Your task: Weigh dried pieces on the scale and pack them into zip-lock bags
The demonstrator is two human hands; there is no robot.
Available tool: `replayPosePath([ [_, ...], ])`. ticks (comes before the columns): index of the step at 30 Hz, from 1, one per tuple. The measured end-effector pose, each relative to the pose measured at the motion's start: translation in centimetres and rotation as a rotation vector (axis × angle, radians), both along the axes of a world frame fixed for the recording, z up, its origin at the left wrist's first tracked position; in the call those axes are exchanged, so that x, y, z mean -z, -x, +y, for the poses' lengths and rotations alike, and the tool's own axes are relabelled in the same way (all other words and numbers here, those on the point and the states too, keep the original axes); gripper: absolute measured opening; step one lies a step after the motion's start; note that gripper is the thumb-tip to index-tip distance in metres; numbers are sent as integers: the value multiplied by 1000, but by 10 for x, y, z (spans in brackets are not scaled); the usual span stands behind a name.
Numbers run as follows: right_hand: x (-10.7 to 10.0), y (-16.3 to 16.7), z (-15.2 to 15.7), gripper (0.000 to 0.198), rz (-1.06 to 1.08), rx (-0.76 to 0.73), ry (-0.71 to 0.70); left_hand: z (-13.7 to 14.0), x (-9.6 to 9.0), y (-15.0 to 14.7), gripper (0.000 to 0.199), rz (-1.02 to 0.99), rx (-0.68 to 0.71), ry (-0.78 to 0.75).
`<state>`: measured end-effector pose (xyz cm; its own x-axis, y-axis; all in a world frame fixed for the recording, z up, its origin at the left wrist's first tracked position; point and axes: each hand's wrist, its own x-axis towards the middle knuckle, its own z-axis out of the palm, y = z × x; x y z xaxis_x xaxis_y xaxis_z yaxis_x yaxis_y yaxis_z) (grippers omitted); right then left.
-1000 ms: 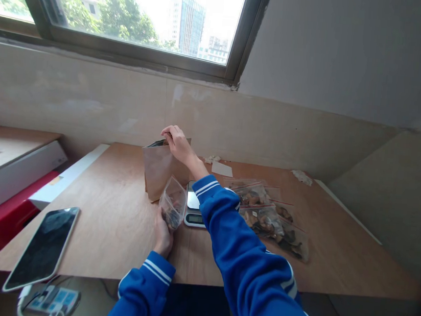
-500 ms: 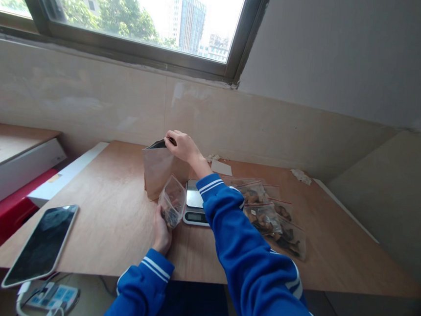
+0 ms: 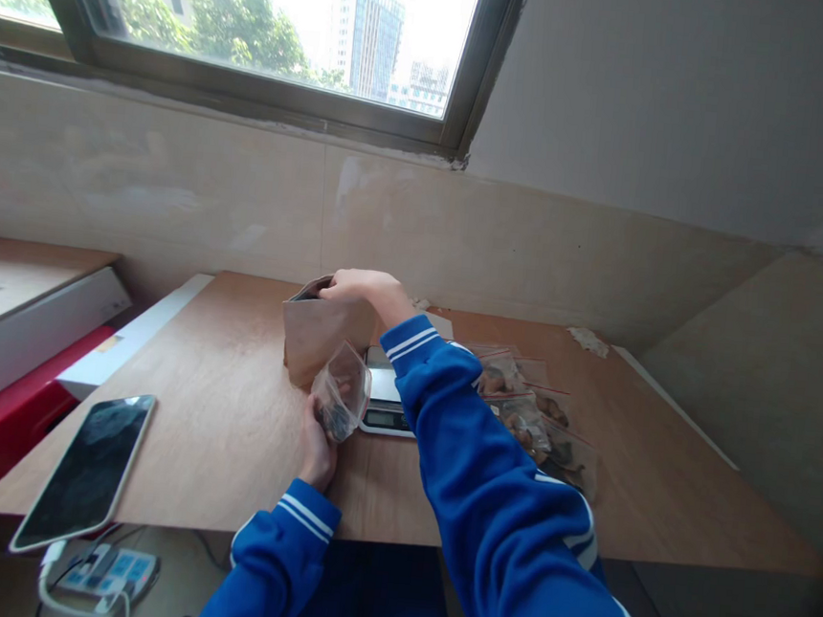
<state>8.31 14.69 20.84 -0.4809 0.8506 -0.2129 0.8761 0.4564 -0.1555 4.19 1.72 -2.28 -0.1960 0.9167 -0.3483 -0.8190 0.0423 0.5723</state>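
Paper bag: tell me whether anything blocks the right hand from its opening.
Nothing visible does: the right hand is at the open top of the paper bag. The clear bag in the left hand sits lower and in front, and the scale lies to the right.

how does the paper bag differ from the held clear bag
The paper bag is opaque; the clear bag shows dark pieces inside. The paper bag stands on the table; the left hand holds the clear bag. The paper bag looks bigger than the clear bag. Both are open.
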Motion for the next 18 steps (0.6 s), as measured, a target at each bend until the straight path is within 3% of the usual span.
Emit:
replayPosePath([
  [9, 21, -7, 3, 49, 234, -100, -310, -1, 6, 0, 45, 67, -11, -44],
  [15, 32, -1, 5, 55, 244, -80, -344, -1, 6, 1, 44, 68, 8, -47],
  [18, 29, -4, -5, 44, 325, -129, -424, -1, 6, 0, 44, 65, -9, -43],
])
